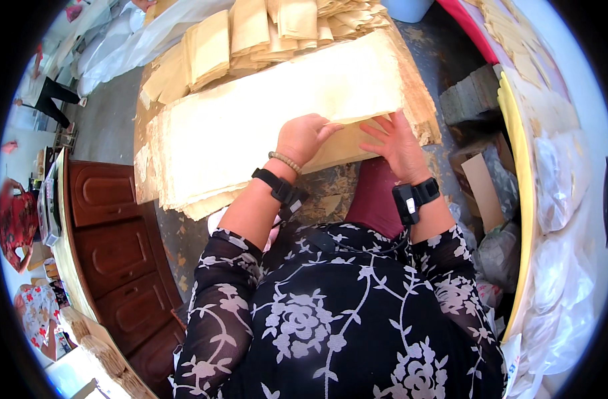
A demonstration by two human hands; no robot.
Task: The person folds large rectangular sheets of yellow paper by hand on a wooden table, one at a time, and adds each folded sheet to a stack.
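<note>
A broad stack of thin cream-coloured sheets (251,106) with ragged edges lies before me, strongly lit; whether they are paper or something else I cannot tell. At its near edge my left hand (300,141) pinches the edge of the top sheet between thumb and fingers. The near right edge of that sheet is raised a little off the stack. My right hand (402,151) is open at the near right corner, fingers spread, with fingertips at or just under the sheet's edge. Folded tan bundles (247,30) lie in a row beyond the stack.
A brown wooden cabinet (111,196) stands at the left. On the right are grey blocks (470,96), a cardboard box (483,189) and clear plastic bags (560,176) by a yellow edge (517,139). Other people (51,96) are at the far left. Scraps litter the floor.
</note>
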